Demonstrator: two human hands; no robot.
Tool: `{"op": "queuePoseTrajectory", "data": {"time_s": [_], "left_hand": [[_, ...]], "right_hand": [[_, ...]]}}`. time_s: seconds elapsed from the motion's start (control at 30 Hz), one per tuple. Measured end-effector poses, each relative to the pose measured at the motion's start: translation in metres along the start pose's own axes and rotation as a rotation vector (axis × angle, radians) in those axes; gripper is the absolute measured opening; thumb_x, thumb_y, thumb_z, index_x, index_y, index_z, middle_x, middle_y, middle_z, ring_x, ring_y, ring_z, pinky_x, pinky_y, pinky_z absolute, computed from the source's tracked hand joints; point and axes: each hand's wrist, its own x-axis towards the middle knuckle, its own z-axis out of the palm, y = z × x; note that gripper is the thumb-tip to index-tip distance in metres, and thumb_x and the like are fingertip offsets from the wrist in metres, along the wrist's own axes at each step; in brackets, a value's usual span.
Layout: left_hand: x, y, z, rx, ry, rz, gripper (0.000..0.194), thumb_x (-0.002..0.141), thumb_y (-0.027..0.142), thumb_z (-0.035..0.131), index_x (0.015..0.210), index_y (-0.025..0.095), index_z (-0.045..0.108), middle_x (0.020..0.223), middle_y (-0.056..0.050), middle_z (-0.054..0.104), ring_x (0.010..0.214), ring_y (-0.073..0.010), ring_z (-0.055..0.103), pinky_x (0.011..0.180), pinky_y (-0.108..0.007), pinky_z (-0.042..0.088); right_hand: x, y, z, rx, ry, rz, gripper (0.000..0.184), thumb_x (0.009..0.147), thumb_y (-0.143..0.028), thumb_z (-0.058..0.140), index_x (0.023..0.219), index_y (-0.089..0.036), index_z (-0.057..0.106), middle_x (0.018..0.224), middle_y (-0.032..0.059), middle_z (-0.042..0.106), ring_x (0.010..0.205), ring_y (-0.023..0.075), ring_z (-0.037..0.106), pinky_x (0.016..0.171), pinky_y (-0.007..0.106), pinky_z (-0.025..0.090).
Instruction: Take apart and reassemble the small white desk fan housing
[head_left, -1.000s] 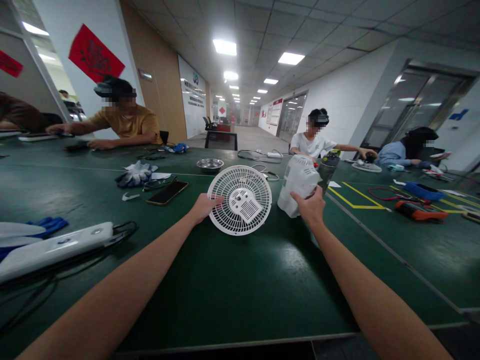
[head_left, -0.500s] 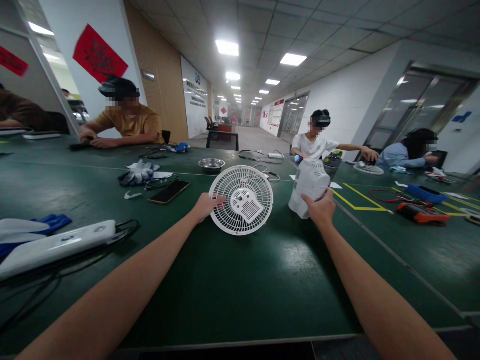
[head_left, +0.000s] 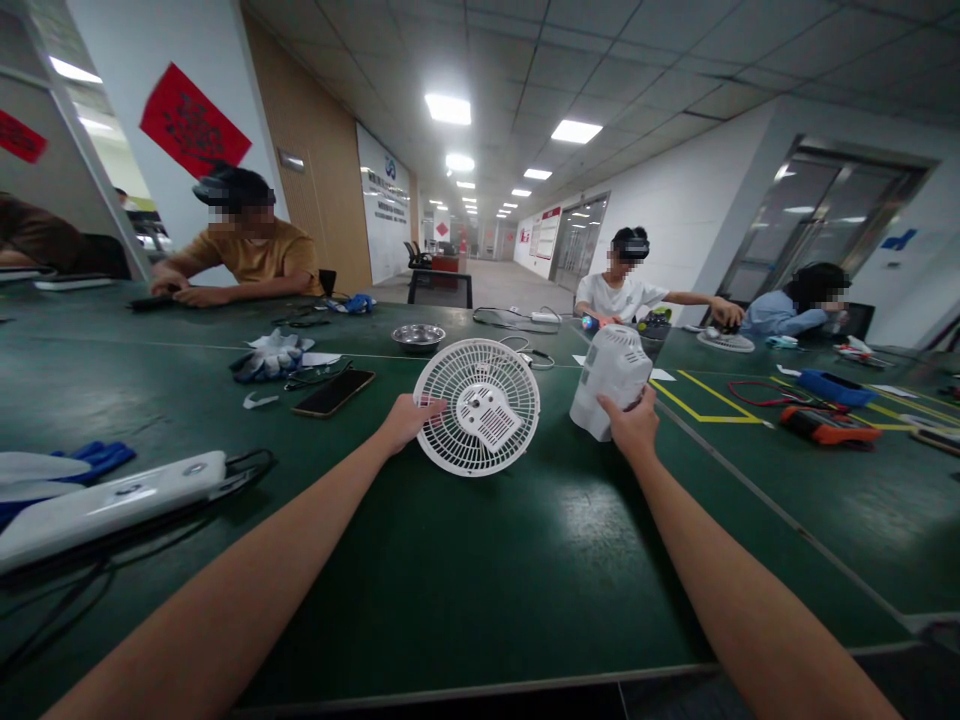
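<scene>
A round white fan grille (head_left: pixel 517 380) with a slotted hub stands tilted up over the green table (head_left: pixel 465 570). Its left rim is pinched by my left hand (head_left: pixel 407 422), the thumb lying over the ribs. To the right, my right hand (head_left: pixel 636 425) grips a white plastic housing (head_left: pixel 609 375) with vent slots near its top. Thumb and fingers wrap round its lower right side; some fingers are hidden. The grille and the housing are apart from each other.
Left of the grille lie a phone (head_left: pixel 334 392), work gloves (head_left: pixel 266 360) and a long white device (head_left: pixel 127 505) with a cable. A metal bowl (head_left: pixel 418 337) sits behind the grille. An orange meter (head_left: pixel 829 427) and a blue tray (head_left: pixel 835 387) are at right. Co-workers (head_left: pixel 251 250) sit across the table.
The view has shifted slightly, so most things appear a little lower and further left. Both hands keep their holds on the grille and the housing.
</scene>
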Motion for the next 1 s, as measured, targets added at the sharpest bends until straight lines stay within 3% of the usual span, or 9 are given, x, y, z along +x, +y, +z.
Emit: {"op": "queuePoseTrajectory", "data": {"time_s": [0.23, 0.4, 0.53, 0.7, 0.9, 1.0], "left_hand": [[0.004, -0.004, -0.003, 0.012, -0.015, 0.013, 0.018, 0.080, 0.025, 0.079, 0.090, 0.011, 0.074, 0.084, -0.009, 0.076, 0.071, -0.0203, 0.072, 0.069, -0.035, 0.060], [0.004, -0.004, -0.003, 0.039, -0.022, 0.009, 0.018, 0.080, 0.027, 0.079, 0.087, 0.012, 0.074, 0.080, -0.008, 0.076, 0.069, -0.0205, 0.071, 0.069, -0.035, 0.059], [0.008, -0.008, -0.003, 0.025, -0.008, 0.005, 0.022, 0.077, 0.030, 0.081, 0.087, 0.012, 0.074, 0.081, -0.008, 0.076, 0.071, -0.0201, 0.071, 0.072, -0.035, 0.059], [0.012, -0.013, -0.004, 0.024, 0.000, 0.017, 0.028, 0.073, 0.033, 0.084, 0.087, 0.011, 0.074, 0.079, -0.007, 0.075, 0.069, -0.0198, 0.069, 0.071, -0.036, 0.058], [0.013, -0.015, -0.007, 0.076, -0.018, 0.037, 0.021, 0.079, 0.031, 0.079, 0.086, 0.012, 0.074, 0.078, -0.007, 0.075, 0.068, -0.0195, 0.069, 0.070, -0.035, 0.058], [0.013, -0.016, -0.008, 0.076, -0.033, 0.033, 0.024, 0.079, 0.033, 0.079, 0.089, 0.012, 0.073, 0.082, -0.008, 0.075, 0.071, -0.0204, 0.070, 0.071, -0.036, 0.058]], "right_hand": [[0.005, 0.010, -0.001, 0.113, -0.028, 0.007, 0.085, 0.062, -0.053, 0.078, 0.134, -0.018, 0.049, 0.119, 0.0150, 0.068, 0.100, 0.0313, 0.066, 0.092, 0.046, 0.049], [0.010, 0.011, -0.002, 0.140, -0.060, -0.040, 0.090, 0.067, -0.049, 0.074, 0.144, -0.016, 0.038, 0.125, 0.0161, 0.064, 0.103, 0.0311, 0.064, 0.093, 0.046, 0.048], [0.014, 0.000, -0.005, 0.093, 0.039, -0.091, 0.103, 0.070, -0.056, 0.074, 0.152, -0.014, 0.029, 0.124, 0.0174, 0.063, 0.105, 0.0315, 0.063, 0.095, 0.047, 0.047], [0.016, -0.010, -0.012, 0.110, 0.110, -0.108, 0.088, 0.069, -0.056, 0.077, 0.140, -0.014, 0.047, 0.119, 0.0172, 0.064, 0.100, 0.0301, 0.063, 0.092, 0.046, 0.048], [0.020, -0.006, -0.013, 0.265, 0.175, -0.059, 0.085, 0.066, -0.049, 0.079, 0.135, -0.016, 0.044, 0.124, 0.0169, 0.060, 0.103, 0.0290, 0.063, 0.090, 0.044, 0.050], [0.023, -0.001, -0.012, 0.287, 0.175, -0.102, 0.085, 0.067, -0.048, 0.078, 0.136, -0.018, 0.039, 0.129, 0.0173, 0.056, 0.105, 0.0283, 0.063, 0.090, 0.045, 0.050]]}}
